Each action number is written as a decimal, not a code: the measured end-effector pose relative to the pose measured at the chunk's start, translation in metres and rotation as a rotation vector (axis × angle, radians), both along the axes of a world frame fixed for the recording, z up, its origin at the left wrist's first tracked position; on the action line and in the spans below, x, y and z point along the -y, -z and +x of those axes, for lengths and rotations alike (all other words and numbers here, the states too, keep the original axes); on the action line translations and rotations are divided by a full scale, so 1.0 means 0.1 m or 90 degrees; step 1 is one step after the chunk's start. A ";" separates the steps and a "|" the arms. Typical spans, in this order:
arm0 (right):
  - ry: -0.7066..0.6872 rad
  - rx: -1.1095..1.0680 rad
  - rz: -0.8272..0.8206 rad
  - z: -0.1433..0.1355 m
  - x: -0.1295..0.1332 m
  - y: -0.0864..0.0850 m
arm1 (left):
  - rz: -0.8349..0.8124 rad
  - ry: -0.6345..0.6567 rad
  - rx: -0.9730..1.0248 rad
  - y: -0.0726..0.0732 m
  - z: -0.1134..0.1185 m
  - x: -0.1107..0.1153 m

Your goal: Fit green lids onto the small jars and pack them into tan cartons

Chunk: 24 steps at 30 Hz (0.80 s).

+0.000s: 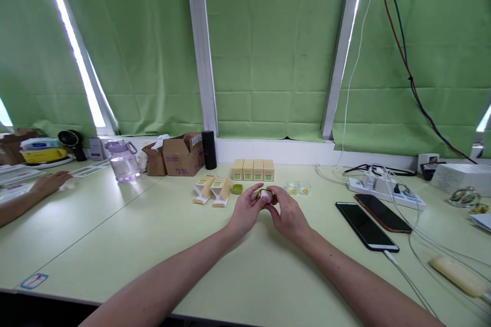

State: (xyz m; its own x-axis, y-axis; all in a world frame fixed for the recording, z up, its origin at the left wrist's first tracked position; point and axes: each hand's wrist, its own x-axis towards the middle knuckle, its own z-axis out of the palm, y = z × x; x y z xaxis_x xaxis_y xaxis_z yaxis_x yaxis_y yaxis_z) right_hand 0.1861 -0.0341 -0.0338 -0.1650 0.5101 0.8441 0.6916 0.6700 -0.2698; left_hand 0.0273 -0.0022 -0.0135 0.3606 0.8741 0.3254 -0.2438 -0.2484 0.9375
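My left hand (pixel 246 210) and my right hand (pixel 288 213) meet over the middle of the table, both closed around a small round case (pixel 265 194) with a white inside and a dark gold-green rim. Just beyond my left hand lies a small green square piece (pixel 237 189). Two opened cardboard boxes (pixel 221 192) lie to its left. Behind stands a row of several small closed kraft boxes (pixel 253 170) with green-edged labels. Clear plastic pieces with yellow centres (pixel 298 188) lie beyond my right hand.
Two phones (pixel 367 225), a power strip (pixel 387 193), white cables and a cream power bank (pixel 458 276) are at right. A carton (pixel 183 155), black cylinder (pixel 209 150) and purple bottle (pixel 123 161) stand back left. Another person's hand (pixel 51 183) rests at far left.
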 end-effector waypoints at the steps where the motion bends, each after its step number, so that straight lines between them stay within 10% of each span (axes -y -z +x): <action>1: -0.005 -0.006 -0.005 0.00 0.01 -0.01 | 0.005 0.002 -0.002 -0.01 -0.01 0.00; 16: -0.240 -0.567 -0.330 -0.06 -0.01 -0.15 | 0.163 -0.105 -0.126 0.01 -0.16 -0.09; 24: -0.329 -0.755 -0.449 -0.06 -0.02 -0.16 | 0.445 -0.227 -0.252 0.02 -0.20 -0.08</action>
